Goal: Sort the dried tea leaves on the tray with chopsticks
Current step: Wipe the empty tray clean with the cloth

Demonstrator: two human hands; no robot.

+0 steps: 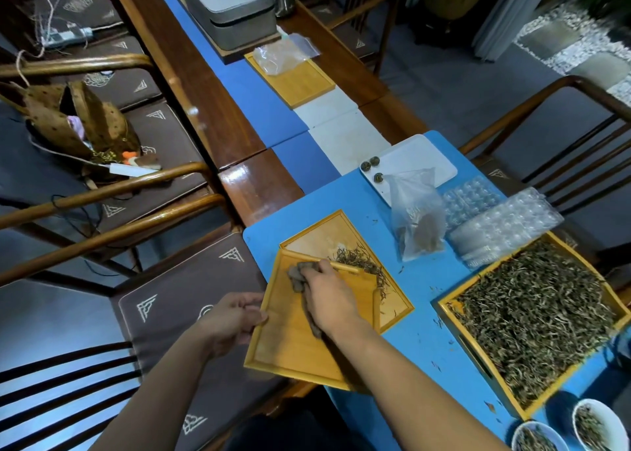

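Note:
My left hand (229,324) grips the left rim of an empty bamboo tray (290,348) that is tilted over a second bamboo tray (321,235). My right hand (327,297) presses a grey-brown cloth (296,276) against the tilted tray's inner face. A small pile of dried tea leaves (362,262) lies in the lower tray, past the tilted tray's edge. A large bamboo tray (447,317) at the right is full of dried tea leaves (536,317). No chopsticks are visible.
A plastic bag (415,211), a white plate (423,157) with tea balls, and clear blister packs (502,225) lie on the blue mat (420,334). Two white bowls (597,423) of leaves stand at bottom right. Wooden chairs flank the long table; another tray (300,81) lies further up.

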